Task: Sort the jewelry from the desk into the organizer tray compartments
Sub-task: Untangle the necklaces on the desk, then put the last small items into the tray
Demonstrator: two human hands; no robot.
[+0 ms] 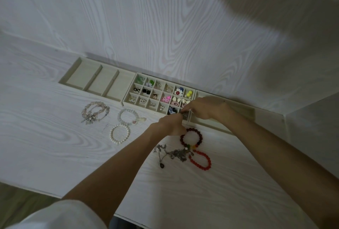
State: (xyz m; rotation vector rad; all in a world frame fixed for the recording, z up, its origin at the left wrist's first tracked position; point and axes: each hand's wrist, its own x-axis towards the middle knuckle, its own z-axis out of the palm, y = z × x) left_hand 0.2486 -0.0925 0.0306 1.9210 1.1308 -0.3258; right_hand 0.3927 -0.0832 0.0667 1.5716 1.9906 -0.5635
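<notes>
I see left hand [171, 122] and right hand [203, 108] meeting at the near right corner of the gridded organizer tray [128, 98], both grips pinching one small silver piece [184, 115]. Just below the grip on the desk [55, 146]: dark red bracelet [191, 137], silver chain tangle [172, 153]. Left of the grip: pearl bracelet [120, 134].

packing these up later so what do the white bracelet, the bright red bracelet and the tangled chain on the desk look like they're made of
White bracelet: round glossy cream beads, pearl-like, possibly imitation.
Bright red bracelet: smooth, evenly coloured round beads, likely glass, stone or plastic; the look does not settle which.
Tangled chain: thin grey links with a dull metallic sheen, apparently silver-toned metal, with a dark pendant.
</notes>
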